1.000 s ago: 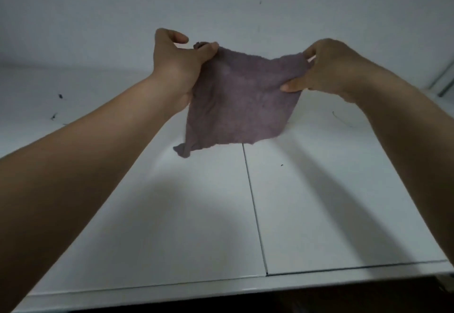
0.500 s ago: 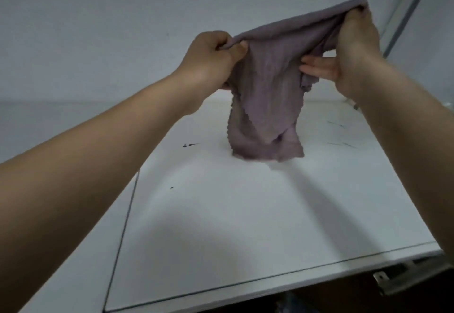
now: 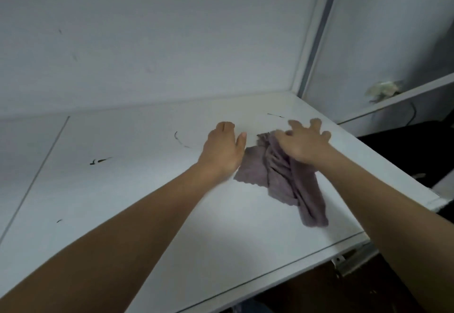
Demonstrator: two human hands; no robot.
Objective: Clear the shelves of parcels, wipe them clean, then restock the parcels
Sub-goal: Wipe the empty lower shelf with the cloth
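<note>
A crumpled mauve cloth [image 3: 285, 180] lies on the white shelf [image 3: 147, 202], toward its right end. My right hand [image 3: 303, 144] rests flat on the cloth's upper part with the fingers spread, pressing it down. My left hand [image 3: 224, 149] lies flat on the shelf just left of the cloth, thumb next to its edge, holding nothing. No parcels are on this shelf.
Dark scuff marks [image 3: 99, 160] dot the shelf surface. A seam [image 3: 36, 175] splits the shelf at the left. A grey upright post [image 3: 317, 32] bounds the right end. Beyond it another shelf [image 3: 403, 98] carries a pale crumpled item [image 3: 382, 89].
Both hands brought the cloth down from mid-air onto the shelf. My left hand let go of it and went flat; my right hand now presses it.
</note>
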